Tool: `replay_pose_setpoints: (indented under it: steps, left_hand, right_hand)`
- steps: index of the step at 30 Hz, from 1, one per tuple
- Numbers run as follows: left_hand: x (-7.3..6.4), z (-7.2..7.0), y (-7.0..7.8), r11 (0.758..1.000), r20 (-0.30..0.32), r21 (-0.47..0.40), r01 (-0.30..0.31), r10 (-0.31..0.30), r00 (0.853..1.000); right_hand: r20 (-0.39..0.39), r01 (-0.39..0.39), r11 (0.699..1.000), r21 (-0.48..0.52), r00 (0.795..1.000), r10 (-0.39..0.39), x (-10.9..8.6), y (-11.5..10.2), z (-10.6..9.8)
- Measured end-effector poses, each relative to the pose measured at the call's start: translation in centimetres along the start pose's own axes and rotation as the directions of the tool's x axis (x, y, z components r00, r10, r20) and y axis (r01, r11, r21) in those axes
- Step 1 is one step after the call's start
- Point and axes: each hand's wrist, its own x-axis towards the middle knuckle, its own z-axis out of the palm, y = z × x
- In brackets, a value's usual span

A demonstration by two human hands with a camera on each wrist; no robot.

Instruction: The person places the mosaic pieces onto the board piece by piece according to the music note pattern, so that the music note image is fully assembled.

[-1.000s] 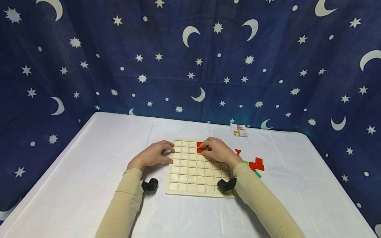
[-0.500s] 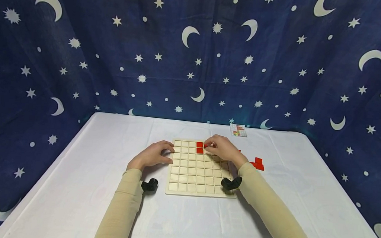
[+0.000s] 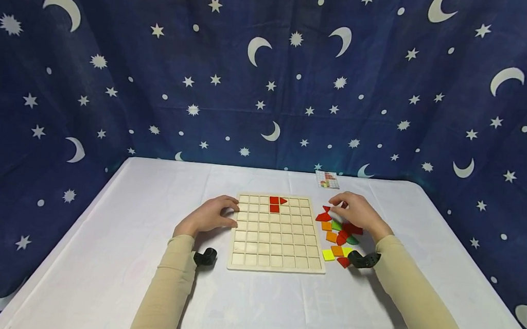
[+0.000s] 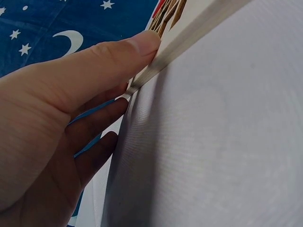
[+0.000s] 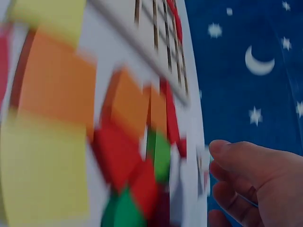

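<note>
A cream gridded board (image 3: 276, 270) lies on the table with two red squares (image 3: 274, 209) in its upper part, one below the other. Right of the upper square is a small red triangle (image 3: 283, 201). My left hand (image 3: 210, 217) rests at the board's left side, thumb and fingers apart; in the left wrist view the thumb of that hand (image 4: 71, 104) lies against the board's edge (image 4: 189, 40). My right hand (image 3: 359, 213) hovers over the loose pieces, fingers loosely bent, and in the right wrist view this hand (image 5: 265, 189) shows nothing held.
Loose pieces lie right of the board, several of them red (image 3: 323, 217), with orange squares (image 3: 331, 237), yellow squares (image 3: 328, 255) and green shapes (image 3: 352, 240). A printed pattern card (image 3: 327, 180) lies near the table's back edge. Behind hangs a dark blue cloth (image 3: 198, 51).
My right hand has left the board and moved right, over the loose pieces. The red triangle it held now lies on the board beside the upper square. My left hand has stayed put.
</note>
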Motion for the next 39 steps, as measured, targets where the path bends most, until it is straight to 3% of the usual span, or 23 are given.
replay_pose_setpoints:
  steps: [8,14,25,39]
  left_hand:
    - [-0.1,-0.2,0.0,1.000,0.000,-0.013,-0.008,0.008,1.000]
    - [0.0,-0.1,0.0,1.000,-0.001,-0.018,0.004,-0.004,1.000]
    - [-0.1,0.0,0.2,1.000,0.002,-0.021,-0.001,0.001,1.000]
    - [-0.2,0.0,0.1,1.000,0.004,-0.013,0.004,-0.004,1.000]
  right_hand:
    - [0.061,-0.044,0.999,-0.026,0.997,0.045,-2.3,4.0,-2.4]
    - [0.126,-0.056,0.998,0.010,0.991,0.055,-3.0,5.6,-2.9]
    - [0.236,-0.086,0.994,0.074,0.969,0.066,-3.0,4.9,-2.8]
    - [0.204,-0.115,0.990,0.081,0.974,0.096,-2.0,4.3,-1.6]
